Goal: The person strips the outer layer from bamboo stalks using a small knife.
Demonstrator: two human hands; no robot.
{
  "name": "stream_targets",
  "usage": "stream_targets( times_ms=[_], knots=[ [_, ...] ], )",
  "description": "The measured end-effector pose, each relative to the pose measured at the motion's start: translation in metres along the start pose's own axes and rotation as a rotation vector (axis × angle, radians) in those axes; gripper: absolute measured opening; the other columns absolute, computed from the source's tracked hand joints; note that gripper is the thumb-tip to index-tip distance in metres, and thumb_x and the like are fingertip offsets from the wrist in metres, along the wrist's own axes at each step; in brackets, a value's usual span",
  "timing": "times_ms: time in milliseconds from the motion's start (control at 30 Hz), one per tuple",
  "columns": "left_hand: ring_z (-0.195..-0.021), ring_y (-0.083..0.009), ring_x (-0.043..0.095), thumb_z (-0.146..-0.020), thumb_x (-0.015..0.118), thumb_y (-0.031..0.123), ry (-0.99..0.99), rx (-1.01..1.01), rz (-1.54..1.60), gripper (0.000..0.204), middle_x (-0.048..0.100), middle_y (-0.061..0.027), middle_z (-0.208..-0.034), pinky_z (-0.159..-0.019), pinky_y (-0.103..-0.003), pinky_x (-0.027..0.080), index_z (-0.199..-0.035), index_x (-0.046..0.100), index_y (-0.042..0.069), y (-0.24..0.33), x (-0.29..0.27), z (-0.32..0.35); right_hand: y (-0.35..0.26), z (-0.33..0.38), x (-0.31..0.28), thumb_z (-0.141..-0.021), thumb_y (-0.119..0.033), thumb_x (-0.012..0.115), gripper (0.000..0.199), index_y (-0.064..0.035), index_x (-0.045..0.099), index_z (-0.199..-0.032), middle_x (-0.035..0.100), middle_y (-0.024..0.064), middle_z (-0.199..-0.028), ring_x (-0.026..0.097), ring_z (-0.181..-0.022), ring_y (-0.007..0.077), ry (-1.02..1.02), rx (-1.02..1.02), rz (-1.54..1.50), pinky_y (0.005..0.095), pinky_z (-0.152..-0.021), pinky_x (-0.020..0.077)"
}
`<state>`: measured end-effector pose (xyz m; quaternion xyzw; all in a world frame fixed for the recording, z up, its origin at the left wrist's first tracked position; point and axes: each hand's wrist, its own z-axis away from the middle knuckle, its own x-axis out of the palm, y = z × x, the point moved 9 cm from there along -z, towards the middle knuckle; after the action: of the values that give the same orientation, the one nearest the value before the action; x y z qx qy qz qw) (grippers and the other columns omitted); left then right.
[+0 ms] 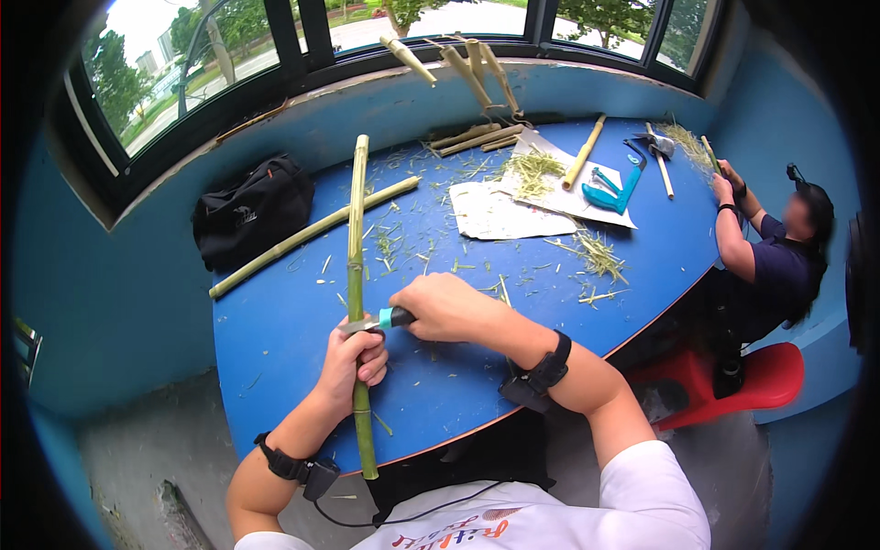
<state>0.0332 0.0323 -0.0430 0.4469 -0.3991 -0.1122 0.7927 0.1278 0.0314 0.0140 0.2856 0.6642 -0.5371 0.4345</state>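
Note:
A green bamboo pole (357, 234) stands lengthwise before me, its near end reaching past the table's front edge. My left hand (351, 362) is closed around it below the middle. In my right hand (447, 307) is a knife (395, 317) with a black and teal handle, the fingers wrapped round its grip. The knife's blade lies across the bamboo just above my left fingers, and my left thumb is close by it; whether they touch I cannot tell. Under the pole's upper part crosses a second bamboo pole (302, 240), lying slantwise on the table.
The blue table (302, 367) carries green shavings (600, 257), a black bag (252, 206), paper sheets (481, 215), a teal folding saw (619, 188), a hammer (655, 142) and bamboo pieces (585, 151). At right, a co-worker (779, 238) holds a stick near a red chair (765, 380).

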Motion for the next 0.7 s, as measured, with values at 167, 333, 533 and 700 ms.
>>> stream_targets(
  times_ms=[167,333,533,700],
  knots=[
    [-0.037,-0.0056,0.034,-0.081,0.05,0.001,0.028,0.021,0.012,0.015,0.034,0.0024,-0.055,-0.033,-0.022,0.029,-0.086,0.04,0.01,0.006,-0.001,-0.001,0.004,-0.003,0.004,-0.067,-0.008,0.058,0.014,-0.0033,0.061,-0.08,0.061,0.0191,-0.071,0.061,-0.072,0.0377,-0.013,0.036,0.06,0.0461,-0.065,0.0485],
    [-0.037,-0.0041,0.034,-0.083,0.049,0.001,0.036,0.041,0.025,0.014,0.034,0.0027,-0.056,-0.033,-0.02,0.029,-0.082,0.039,0.011,0.005,0.003,-0.004,0.007,-0.004,0.002,-0.067,-0.008,0.058,0.016,-0.0042,0.061,-0.082,0.062,0.0189,-0.071,0.061,-0.072,0.0373,0.087,0.053,0.121,0.0463,-0.065,0.0487],
    [-0.037,-0.0038,0.033,-0.084,0.049,0.003,-0.015,-0.028,0.039,0.015,0.034,0.0029,-0.057,-0.033,-0.019,0.028,-0.082,0.038,0.012,-0.006,0.014,-0.006,0.042,-0.006,-0.024,-0.069,-0.009,0.057,0.016,-0.005,0.061,-0.084,0.061,0.0197,-0.073,0.061,-0.074,0.0382,0.311,0.159,0.189,0.0478,-0.066,0.0478],
    [-0.038,-0.004,0.032,-0.084,0.049,0.003,-0.021,0.029,0.062,0.015,0.033,0.003,-0.057,-0.033,-0.019,0.028,-0.083,0.038,0.011,0.005,0.013,-0.008,0.032,-0.007,-0.017,-0.07,-0.009,0.056,0.016,-0.005,0.061,-0.085,0.061,0.0198,-0.076,0.059,-0.076,0.0391,0.163,0.133,0.114,0.0476,-0.068,0.0467]
  ],
)
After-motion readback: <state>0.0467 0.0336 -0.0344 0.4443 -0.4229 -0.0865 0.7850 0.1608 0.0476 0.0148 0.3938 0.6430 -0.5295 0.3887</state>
